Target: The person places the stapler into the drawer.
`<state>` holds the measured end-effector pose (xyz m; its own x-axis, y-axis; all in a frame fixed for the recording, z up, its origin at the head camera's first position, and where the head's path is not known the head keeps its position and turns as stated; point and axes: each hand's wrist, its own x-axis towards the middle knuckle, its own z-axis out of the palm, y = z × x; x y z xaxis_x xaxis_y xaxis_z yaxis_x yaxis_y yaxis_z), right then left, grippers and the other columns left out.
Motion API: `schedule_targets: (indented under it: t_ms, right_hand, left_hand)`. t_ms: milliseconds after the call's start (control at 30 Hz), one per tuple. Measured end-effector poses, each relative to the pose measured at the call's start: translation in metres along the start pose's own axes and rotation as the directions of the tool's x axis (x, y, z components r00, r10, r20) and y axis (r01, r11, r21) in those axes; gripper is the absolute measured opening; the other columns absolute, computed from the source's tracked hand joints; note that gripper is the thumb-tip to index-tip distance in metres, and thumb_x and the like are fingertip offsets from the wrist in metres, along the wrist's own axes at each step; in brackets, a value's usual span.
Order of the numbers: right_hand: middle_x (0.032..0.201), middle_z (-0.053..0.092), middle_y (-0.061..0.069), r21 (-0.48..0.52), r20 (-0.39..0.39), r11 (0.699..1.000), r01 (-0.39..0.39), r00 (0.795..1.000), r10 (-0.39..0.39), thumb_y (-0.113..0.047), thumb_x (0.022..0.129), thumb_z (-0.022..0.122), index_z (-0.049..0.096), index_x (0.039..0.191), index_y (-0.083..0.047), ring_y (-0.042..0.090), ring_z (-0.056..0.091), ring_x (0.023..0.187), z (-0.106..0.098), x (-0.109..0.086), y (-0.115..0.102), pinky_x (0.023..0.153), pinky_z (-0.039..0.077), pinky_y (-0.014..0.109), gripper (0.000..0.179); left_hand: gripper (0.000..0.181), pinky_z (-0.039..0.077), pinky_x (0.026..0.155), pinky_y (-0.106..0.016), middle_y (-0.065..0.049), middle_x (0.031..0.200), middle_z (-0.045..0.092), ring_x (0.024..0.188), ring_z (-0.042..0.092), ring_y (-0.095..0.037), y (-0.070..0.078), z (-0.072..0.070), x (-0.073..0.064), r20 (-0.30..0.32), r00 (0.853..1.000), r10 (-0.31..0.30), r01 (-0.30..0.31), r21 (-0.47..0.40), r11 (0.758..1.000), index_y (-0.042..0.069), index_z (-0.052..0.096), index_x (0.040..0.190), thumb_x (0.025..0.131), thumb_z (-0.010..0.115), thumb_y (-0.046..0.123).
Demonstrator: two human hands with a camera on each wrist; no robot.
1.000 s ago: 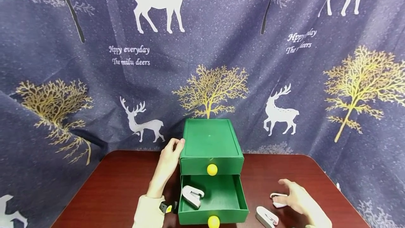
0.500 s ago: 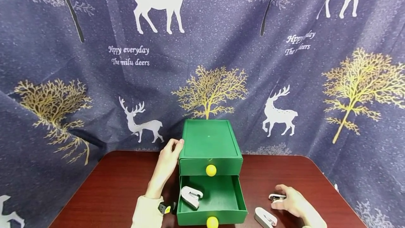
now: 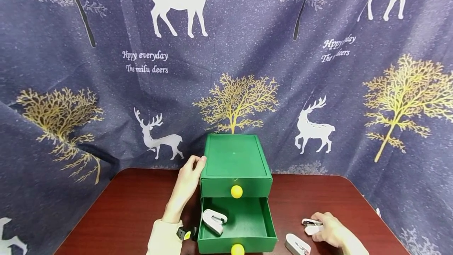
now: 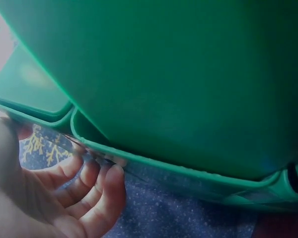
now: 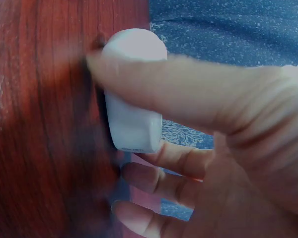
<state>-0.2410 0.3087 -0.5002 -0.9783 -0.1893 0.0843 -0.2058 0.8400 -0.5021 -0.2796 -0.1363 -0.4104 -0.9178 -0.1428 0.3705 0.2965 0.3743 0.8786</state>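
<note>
My left hand (image 3: 188, 176) rests against the left side of a green two-drawer desk cabinet (image 3: 233, 156), its bent fingers touching the wall near the top edge. In the left wrist view, the fingertips (image 4: 111, 181) lie by the green rim. At the right, my right hand (image 3: 330, 227) holds a white stapler (image 3: 313, 230) on the table, thumb on one side and fingers on the other. The right wrist view shows the thumb, blurred, across this stapler (image 5: 134, 129). A second white stapler (image 3: 298, 244) lies nearby; a third stapler (image 3: 214, 221) sits inside the pulled-out lower drawer (image 3: 247, 243).
The upper drawer (image 3: 216, 188), with a yellow round knob (image 3: 236, 191), is pushed in. A dark reddish wooden table (image 3: 124, 207) carries everything. Behind it hangs a blue cloth (image 3: 240, 58) printed with deer and trees. A small black strap piece with a yellow tag (image 3: 186, 234) is by the left cuff.
My right hand has come down and closed in on the stapler, its fingers now round one end. My left hand, the cabinet and the drawer stay where they were.
</note>
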Motion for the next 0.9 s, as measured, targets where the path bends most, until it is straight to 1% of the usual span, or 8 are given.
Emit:
schedule_targets:
  t_ms: [67, 133, 267, 333, 467, 700, 800, 900]
  right_hand:
    - [0.090, 0.053, 0.006, -0.001, 0.006, 1.000, 0.016, 1.000, -0.016, -0.002, 0.055, 0.080, 0.063, 0.098, -0.009, 0.019, 0.048, 0.080, -0.002, 0.000, 0.002, 0.071, 0.041, 0.037, 0.047]
    - [0.087, 0.053, 0.004, 0.006, 0.019, 0.999, 0.052, 0.998, -0.052, -0.002, 0.056, 0.079, 0.063, 0.097, -0.009, 0.017, 0.048, 0.077, -0.003, 0.000, 0.004, 0.069, 0.041, 0.035, 0.044]
    - [0.080, 0.056, 0.001, 0.052, 0.041, 0.991, 0.120, 0.992, -0.122, -0.006, 0.062, 0.081, 0.062, 0.094, -0.009, 0.011, 0.048, 0.071, -0.007, 0.001, 0.009, 0.063, 0.040, 0.030, 0.037]
    - [0.077, 0.058, -0.001, 0.079, 0.049, 0.987, 0.139, 0.988, -0.143, -0.008, 0.064, 0.081, 0.063, 0.093, -0.008, 0.007, 0.048, 0.068, -0.008, 0.001, 0.010, 0.061, 0.039, 0.028, 0.034]
    - [0.075, 0.058, -0.003, 0.093, 0.058, 0.988, 0.126, 0.990, -0.132, -0.013, 0.067, 0.082, 0.064, 0.092, -0.008, 0.005, 0.048, 0.066, -0.009, 0.000, 0.011, 0.060, 0.039, 0.028, 0.031]
    - [0.076, 0.058, -0.004, 0.042, 0.031, 0.997, 0.065, 0.997, -0.066, -0.024, 0.071, 0.084, 0.066, 0.093, -0.012, 0.009, 0.049, 0.068, -0.016, 0.001, 0.003, 0.062, 0.040, 0.031, 0.031]
    - [0.076, 0.057, -0.005, 0.010, 0.018, 0.998, 0.060, 0.998, -0.060, -0.028, 0.071, 0.084, 0.066, 0.094, -0.014, 0.009, 0.049, 0.068, -0.020, 0.002, -0.002, 0.062, 0.041, 0.032, 0.033]
    - [0.078, 0.057, -0.006, -0.001, -0.001, 0.998, 0.071, 0.998, -0.071, -0.029, 0.072, 0.084, 0.066, 0.096, -0.014, 0.008, 0.049, 0.068, -0.024, 0.002, -0.009, 0.061, 0.041, 0.032, 0.033]
  left_hand:
    - [0.041, 0.044, 0.062, -0.033, -0.003, 0.071, 0.052, 0.060, 0.053, -0.020, 0.000, 0.001, 0.000, 0.001, 1.000, 0.004, -0.004, 0.000, 1.000, 0.017, 0.061, 0.096, 0.096, 0.051, 0.056]
    - [0.040, 0.044, 0.062, -0.033, -0.003, 0.071, 0.052, 0.060, 0.053, -0.020, 0.001, 0.001, 0.000, 0.000, 1.000, 0.004, -0.004, -0.002, 1.000, 0.017, 0.061, 0.095, 0.097, 0.051, 0.056]
    - [0.039, 0.043, 0.064, -0.034, -0.003, 0.070, 0.052, 0.061, 0.052, -0.020, 0.001, 0.001, 0.001, -0.008, 1.000, 0.009, -0.009, 0.008, 1.000, 0.017, 0.061, 0.095, 0.097, 0.051, 0.055]
    - [0.040, 0.043, 0.065, -0.034, -0.003, 0.070, 0.051, 0.062, 0.052, -0.020, 0.001, 0.001, 0.001, -0.009, 1.000, 0.010, -0.010, 0.013, 1.000, 0.017, 0.061, 0.095, 0.097, 0.051, 0.055]
    - [0.040, 0.042, 0.067, -0.034, -0.003, 0.070, 0.052, 0.064, 0.052, -0.020, 0.001, 0.001, 0.001, -0.010, 1.000, 0.010, -0.010, 0.018, 1.000, 0.017, 0.061, 0.095, 0.097, 0.051, 0.056]
    - [0.039, 0.043, 0.065, -0.034, -0.003, 0.071, 0.052, 0.062, 0.052, -0.020, 0.001, 0.002, 0.001, -0.004, 1.000, 0.003, -0.003, 0.004, 1.000, 0.017, 0.061, 0.095, 0.097, 0.051, 0.055]
    - [0.038, 0.043, 0.064, -0.034, -0.003, 0.071, 0.052, 0.061, 0.052, -0.020, 0.001, 0.002, 0.001, -0.005, 1.000, 0.001, -0.001, 0.001, 1.000, 0.017, 0.061, 0.095, 0.097, 0.052, 0.054]
    - [0.038, 0.043, 0.063, -0.034, -0.003, 0.071, 0.053, 0.061, 0.052, -0.019, 0.000, 0.001, 0.001, -0.007, 1.000, 0.010, -0.010, 0.005, 1.000, 0.016, 0.062, 0.096, 0.098, 0.052, 0.053]
